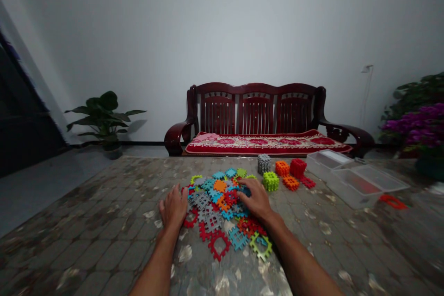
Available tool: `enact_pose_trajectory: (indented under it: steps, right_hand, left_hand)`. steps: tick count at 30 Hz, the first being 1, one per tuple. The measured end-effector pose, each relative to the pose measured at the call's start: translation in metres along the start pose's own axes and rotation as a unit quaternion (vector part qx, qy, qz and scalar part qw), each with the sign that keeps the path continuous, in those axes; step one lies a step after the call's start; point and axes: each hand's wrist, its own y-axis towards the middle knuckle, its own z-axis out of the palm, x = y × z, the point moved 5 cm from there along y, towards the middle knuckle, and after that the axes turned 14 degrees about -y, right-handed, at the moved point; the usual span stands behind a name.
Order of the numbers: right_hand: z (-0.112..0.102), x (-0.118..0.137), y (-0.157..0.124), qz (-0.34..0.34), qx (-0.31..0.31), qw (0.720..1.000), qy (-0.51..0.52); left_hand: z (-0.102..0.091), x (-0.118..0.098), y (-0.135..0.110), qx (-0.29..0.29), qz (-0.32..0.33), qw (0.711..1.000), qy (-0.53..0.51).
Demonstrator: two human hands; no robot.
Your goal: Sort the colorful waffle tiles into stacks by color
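Note:
A loose heap of flat plastic interlocking tiles (210, 219) in red, grey, blue, orange and green lies on the table in front of me. My left hand (174, 206) rests against the heap's left edge, beside a red tile (190, 218), with its fingers loosely extended. Over the right side of the heap reaches my right hand (255, 198), thumb and fingers apart around several tiles; its fingertips are partly hard to make out. Closest to me lie a red tile with a round opening (212, 246), a blue lattice tile (237, 238) and a green tile (255, 250).
Beyond my right hand stand stacks of tiles: grey (264, 164), green (270, 181), orange (282, 168) and red (298, 167). Clear plastic boxes (355, 199) sit at the right, near an orange-red piece (393, 201). A wooden bench (239, 88) is behind the table.

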Motion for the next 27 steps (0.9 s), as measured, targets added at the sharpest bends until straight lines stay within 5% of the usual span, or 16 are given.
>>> enact_pose_trajectory:
  steps: [6,27]
  right_hand:
    - [0.005,0.035,-0.003,-0.072,0.085,0.991,-0.074]
    - [0.002,0.046,0.0,-0.091,0.153,0.972,-0.155]
  left_hand:
    - [0.006,-0.007,0.002,0.05,0.038,0.997,0.044]
    - [0.012,0.0,0.005,0.044,0.062,0.995,0.064]
